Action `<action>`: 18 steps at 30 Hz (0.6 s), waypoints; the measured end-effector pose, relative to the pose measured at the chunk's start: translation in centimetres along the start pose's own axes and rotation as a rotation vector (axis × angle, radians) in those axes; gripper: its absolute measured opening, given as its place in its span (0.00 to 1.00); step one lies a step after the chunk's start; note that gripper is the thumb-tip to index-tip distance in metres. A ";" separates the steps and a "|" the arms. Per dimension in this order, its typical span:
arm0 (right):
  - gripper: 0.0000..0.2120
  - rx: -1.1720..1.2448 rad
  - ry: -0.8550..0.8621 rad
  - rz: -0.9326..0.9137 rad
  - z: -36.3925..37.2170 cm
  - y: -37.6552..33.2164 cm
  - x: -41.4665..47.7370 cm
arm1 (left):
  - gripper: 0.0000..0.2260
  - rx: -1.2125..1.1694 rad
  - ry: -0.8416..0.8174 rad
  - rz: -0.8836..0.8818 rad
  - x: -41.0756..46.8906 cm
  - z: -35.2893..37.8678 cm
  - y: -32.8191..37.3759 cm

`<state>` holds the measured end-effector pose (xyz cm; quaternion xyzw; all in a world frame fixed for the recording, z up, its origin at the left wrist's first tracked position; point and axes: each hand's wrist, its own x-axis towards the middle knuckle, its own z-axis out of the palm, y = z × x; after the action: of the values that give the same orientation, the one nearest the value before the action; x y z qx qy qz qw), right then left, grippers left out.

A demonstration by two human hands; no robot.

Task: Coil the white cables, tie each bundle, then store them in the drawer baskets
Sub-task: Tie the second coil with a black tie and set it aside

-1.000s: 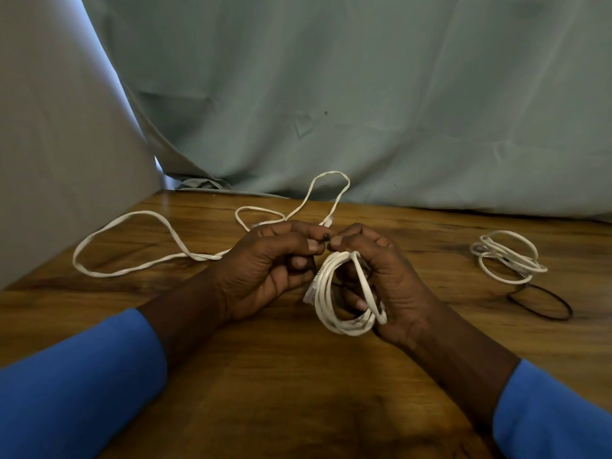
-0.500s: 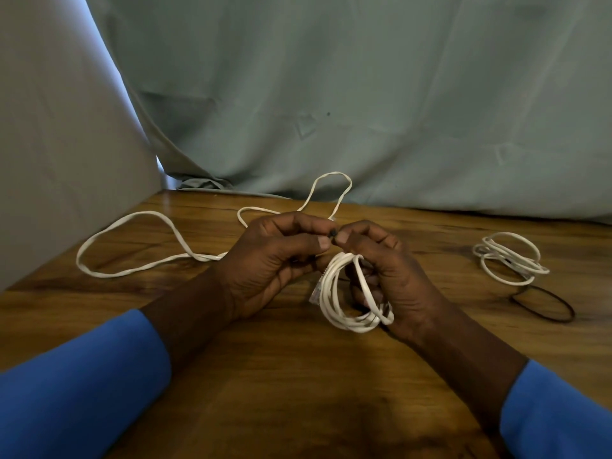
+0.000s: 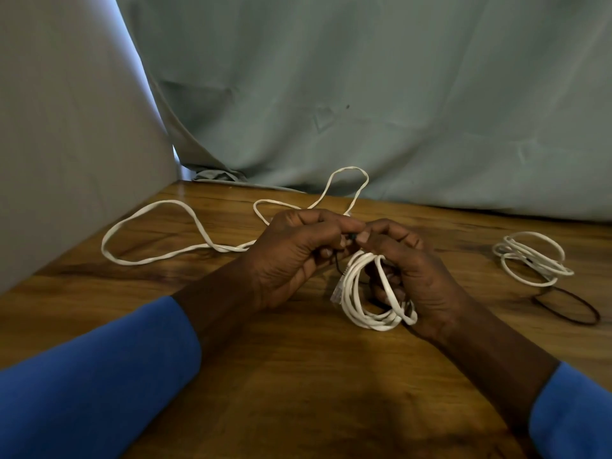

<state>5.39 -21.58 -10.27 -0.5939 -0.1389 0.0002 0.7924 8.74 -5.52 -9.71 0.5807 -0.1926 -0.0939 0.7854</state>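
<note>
- The left hand [image 3: 291, 256] and right hand [image 3: 414, 273] meet fingertip to fingertip above the desk [image 3: 298, 392], just over the top of the coiled bundle [image 3: 371, 309].
- Right grip: the lower fingers are threaded through the bundle's loops and curled round them. This probably keeps the turns stacked so they cannot spring apart.
- Left grip: narrow, with the fingers curled. The tips pinch a thin dark tie [image 3: 337, 264] against the right thumb and forefinger, and a short dark strand hangs below the pinch.
- Judged step: tying this bundle. The clear plug [image 3: 337, 293] pokes out on the bundle's left side, outside the loops.
- The bundle's lower edge rests on or just above the desk, between the wrists.
- A loose white cable [image 3: 159, 260] sprawls across the far left of the desk and passes behind the left hand. I cannot tell whether it joins the bundle.
- A second coil [image 3: 533, 263] lies well to the right, with a dark band [image 3: 569, 309] just beside it, perhaps waiting to be used.
- No drawer baskets are in view, so storing looks some way off.
</note>
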 end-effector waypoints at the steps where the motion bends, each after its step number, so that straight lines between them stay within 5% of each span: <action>1: 0.07 -0.001 0.003 0.002 0.1 0.0 0.0 | 0.13 -0.010 0.009 -0.006 0.0 0.0 -0.1; 14: 0.03 0.024 0.012 -0.013 -0.7 0.5 0.7 | 0.12 -0.039 -0.076 0.026 0.4 -0.8 -0.3; 18: 0.16 0.049 -0.004 -0.017 -1.2 0.8 1.2 | 0.13 0.222 -0.027 0.173 0.9 -1.8 -0.6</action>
<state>6.97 -22.31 -11.08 -0.5733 -0.1455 -0.0019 0.8063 10.36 -4.49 -10.52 0.6438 -0.2619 -0.0117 0.7189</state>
